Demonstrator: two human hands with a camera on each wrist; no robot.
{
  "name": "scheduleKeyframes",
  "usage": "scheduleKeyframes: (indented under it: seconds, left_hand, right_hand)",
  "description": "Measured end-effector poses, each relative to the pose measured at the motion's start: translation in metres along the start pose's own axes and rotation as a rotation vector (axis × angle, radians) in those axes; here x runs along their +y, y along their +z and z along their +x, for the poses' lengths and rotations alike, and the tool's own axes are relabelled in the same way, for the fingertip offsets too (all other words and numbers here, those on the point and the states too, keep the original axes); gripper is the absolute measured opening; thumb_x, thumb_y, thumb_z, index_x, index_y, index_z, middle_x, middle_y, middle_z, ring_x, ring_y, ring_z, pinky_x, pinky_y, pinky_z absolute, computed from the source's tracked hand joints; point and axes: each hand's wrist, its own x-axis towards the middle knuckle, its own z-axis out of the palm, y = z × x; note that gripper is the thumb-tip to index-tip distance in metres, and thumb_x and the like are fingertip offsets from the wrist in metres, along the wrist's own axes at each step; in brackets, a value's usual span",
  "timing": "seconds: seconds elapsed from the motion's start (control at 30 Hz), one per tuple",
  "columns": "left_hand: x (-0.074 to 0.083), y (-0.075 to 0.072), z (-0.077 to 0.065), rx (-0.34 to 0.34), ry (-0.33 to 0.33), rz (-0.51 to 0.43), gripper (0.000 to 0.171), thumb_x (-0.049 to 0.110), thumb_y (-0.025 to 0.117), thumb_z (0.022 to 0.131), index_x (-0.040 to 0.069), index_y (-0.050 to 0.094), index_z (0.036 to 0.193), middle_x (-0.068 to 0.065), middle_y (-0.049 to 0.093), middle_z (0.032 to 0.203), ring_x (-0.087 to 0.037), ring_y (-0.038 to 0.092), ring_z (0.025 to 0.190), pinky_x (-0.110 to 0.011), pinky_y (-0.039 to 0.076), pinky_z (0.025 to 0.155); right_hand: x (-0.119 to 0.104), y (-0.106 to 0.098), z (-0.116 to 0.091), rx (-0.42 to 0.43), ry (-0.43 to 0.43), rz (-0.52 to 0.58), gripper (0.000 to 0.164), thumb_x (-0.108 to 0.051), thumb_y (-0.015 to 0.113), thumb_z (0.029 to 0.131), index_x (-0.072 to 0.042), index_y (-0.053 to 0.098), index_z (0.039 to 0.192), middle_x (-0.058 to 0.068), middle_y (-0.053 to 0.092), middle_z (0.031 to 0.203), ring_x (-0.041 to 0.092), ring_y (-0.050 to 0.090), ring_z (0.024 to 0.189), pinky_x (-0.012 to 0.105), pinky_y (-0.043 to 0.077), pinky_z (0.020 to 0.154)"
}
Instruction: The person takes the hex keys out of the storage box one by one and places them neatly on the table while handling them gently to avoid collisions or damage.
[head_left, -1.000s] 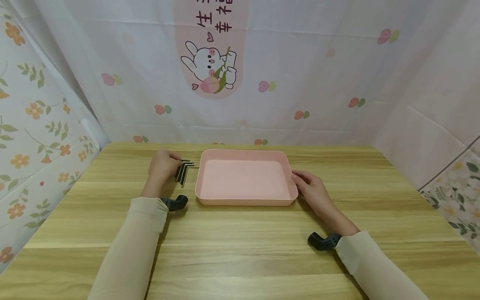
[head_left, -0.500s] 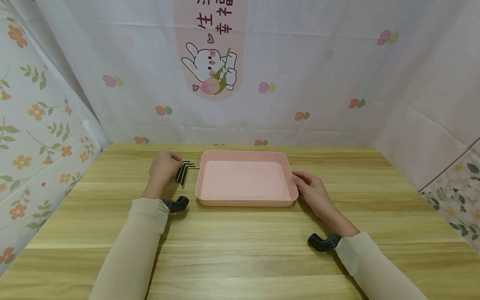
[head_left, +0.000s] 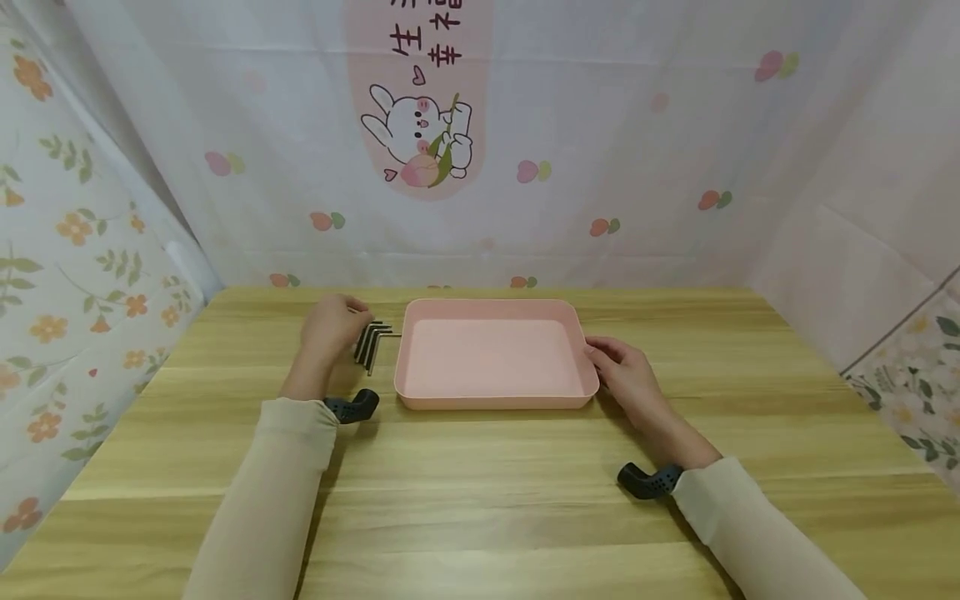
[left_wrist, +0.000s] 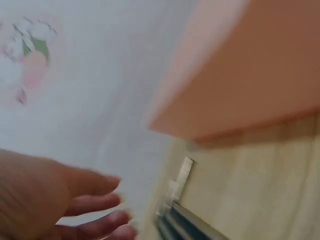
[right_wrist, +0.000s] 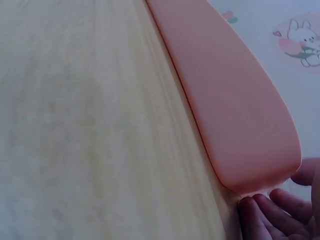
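Several dark L-shaped hex keys point(head_left: 366, 346) lie nested side by side on the table, left of a shallow pink tray point(head_left: 495, 358). My left hand point(head_left: 332, 327) is right beside the keys, at their far left. In the left wrist view its fingers point(left_wrist: 95, 202) are loosely bent with nothing visible between them, a gap away from the hex keys point(left_wrist: 187, 225). At the tray's right side, my right hand point(head_left: 626, 375) holds its edge. The right wrist view has the thumb at the rim and the other fingers point(right_wrist: 252, 215) low against the tray's outer wall point(right_wrist: 225, 95).
The wood-grain table point(head_left: 480, 500) stretches toward me in front of the tray. A white printed curtain point(head_left: 600, 125) hangs behind it, with patterned cloth point(head_left: 67, 250) on the left. Each wrist wears a dark band mount, such as the right mount point(head_left: 648, 482).
My left hand has lifted slightly and shifted a little to the right and away from me beside the hex keys. The right hand stays at the tray's edge.
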Motion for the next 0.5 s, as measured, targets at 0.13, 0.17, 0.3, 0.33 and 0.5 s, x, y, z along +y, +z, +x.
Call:
scheduleKeyframes:
  seconds: [0.13,0.17,0.3,0.33,0.5]
  left_hand:
    - [0.017,-0.008,-0.008,-0.076,0.093,0.025,0.045,0.03,0.05,0.104,0.001,0.058,0.137,-0.025,0.057,0.141,-0.041,0.058,0.124,-0.052,0.051,0.099]
    - [0.021,-0.01,-0.01,-0.084,0.11,0.03,0.045,0.031,0.049,0.104,0.002,0.057,0.138,-0.026,0.057,0.141,-0.042,0.057,0.125,-0.053,0.05,0.101]
    - [0.04,-0.013,-0.023,-0.095,0.163,0.034,0.045,0.03,0.047,0.105,0.004,0.056,0.141,-0.025,0.058,0.14,-0.041,0.058,0.125,-0.055,0.05,0.102]
    - [0.044,-0.014,-0.026,-0.1,0.175,0.032,0.044,0.03,0.047,0.105,0.005,0.056,0.141,-0.024,0.058,0.14,-0.04,0.059,0.124,-0.054,0.051,0.101]
    - [0.059,-0.012,-0.036,-0.131,0.22,0.026,0.045,0.031,0.05,0.106,0.007,0.054,0.143,-0.022,0.062,0.136,-0.038,0.062,0.12,-0.051,0.054,0.097]
  right_hand:
    - [-0.006,-0.001,0.002,-0.007,0.004,-0.035,0.05,-0.029,0.051,0.107,-0.004,0.047,0.149,0.021,0.053,0.148,0.028,0.056,0.131,0.01,0.051,0.085]
    - [-0.008,-0.001,0.001,-0.007,0.004,-0.051,0.05,-0.029,0.051,0.107,-0.004,0.047,0.15,0.021,0.053,0.147,0.029,0.055,0.132,0.01,0.051,0.086]
    - [-0.015,-0.002,-0.002,-0.013,0.009,-0.121,0.053,-0.032,0.052,0.106,-0.003,0.045,0.15,0.022,0.052,0.148,0.032,0.056,0.132,0.018,0.055,0.092]
    - [-0.018,-0.004,-0.004,-0.019,0.008,-0.138,0.054,-0.033,0.052,0.106,-0.003,0.044,0.151,0.021,0.052,0.149,0.033,0.056,0.132,0.022,0.056,0.094]
    - [-0.027,-0.014,-0.011,-0.064,-0.036,-0.21,0.063,-0.036,0.055,0.105,-0.003,0.037,0.155,0.021,0.042,0.157,0.038,0.05,0.139,0.044,0.054,0.104]
